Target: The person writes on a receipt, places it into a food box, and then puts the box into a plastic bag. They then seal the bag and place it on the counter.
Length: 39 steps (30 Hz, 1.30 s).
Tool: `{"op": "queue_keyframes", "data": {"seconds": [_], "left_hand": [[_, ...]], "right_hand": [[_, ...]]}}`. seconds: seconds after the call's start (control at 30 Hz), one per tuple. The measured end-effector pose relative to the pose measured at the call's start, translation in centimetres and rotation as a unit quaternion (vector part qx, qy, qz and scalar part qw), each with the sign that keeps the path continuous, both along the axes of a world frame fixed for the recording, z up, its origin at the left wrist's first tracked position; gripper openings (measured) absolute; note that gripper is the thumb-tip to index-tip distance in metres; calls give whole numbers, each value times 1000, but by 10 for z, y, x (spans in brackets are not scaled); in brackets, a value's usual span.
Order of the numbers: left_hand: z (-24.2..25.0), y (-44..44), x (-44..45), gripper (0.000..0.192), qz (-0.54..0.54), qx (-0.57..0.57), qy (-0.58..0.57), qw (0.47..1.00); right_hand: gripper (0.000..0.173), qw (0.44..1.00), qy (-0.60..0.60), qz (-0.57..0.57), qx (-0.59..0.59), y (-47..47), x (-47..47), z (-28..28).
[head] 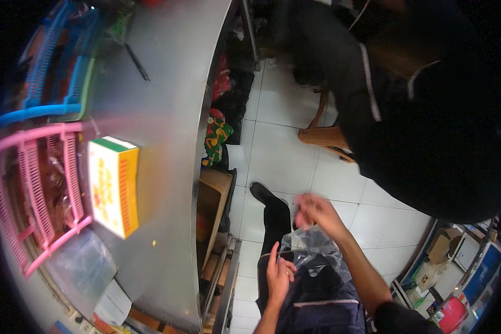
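My left hand (pixel 279 275) is over my lap, its index finger stretched out and the other fingers loosely bent. I see nothing held in it. My right hand (pixel 317 213) is blurred, with curled fingers, just beyond a clear plastic bag (pixel 317 250) lying across my dark-clad lap. Whether its fingers pinch the bag or something small cannot be made out. To the left, a yellow, white and green printed carton (pixel 113 188) stands on a metal tabletop (pixel 167 167), apart from both hands.
Pink (pixel 58 129) and blue plastic baskets (pixel 46 112) line the table's far left, near a black pen (pixel 137 62). An open cardboard box (pixel 213 204) sits below the table edge. Another person in dark clothes (pixel 401 158) is at upper right, by a wooden stool (pixel 325 137).
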<state>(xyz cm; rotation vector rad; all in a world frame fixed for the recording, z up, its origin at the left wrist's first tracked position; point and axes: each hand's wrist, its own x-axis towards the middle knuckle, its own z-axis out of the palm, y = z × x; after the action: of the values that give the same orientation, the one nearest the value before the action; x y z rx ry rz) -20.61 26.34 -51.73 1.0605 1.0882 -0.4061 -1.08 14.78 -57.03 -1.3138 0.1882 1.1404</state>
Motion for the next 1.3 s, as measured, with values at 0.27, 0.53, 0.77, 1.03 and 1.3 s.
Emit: {"op": "queue_keyframes", "data": {"seconds": [0.27, 0.53, 0.77, 1.03, 1.3], "left_hand": [[-68, 15, -37, 48, 60, 1, -24, 998], [-79, 33, -45, 43, 220, -124, -34, 967], [20, 70, 16, 72, 235, -175, -97, 951], [169, 111, 77, 39, 254, -147, -140, 946], [249, 156, 122, 30, 253, 23, -208, 945]], "right_hand": [[56, 890, -294, 210, -280, 233, 73, -374], [18, 872, -332, 133, -333, 241, 65, -380], [18, 889, -412, -26, -196, 100, 3, -18], [39, 887, -432, 155, -59, 67, -35, 277], [22, 950, -297, 96, -1, 115, 154, 314]]}}
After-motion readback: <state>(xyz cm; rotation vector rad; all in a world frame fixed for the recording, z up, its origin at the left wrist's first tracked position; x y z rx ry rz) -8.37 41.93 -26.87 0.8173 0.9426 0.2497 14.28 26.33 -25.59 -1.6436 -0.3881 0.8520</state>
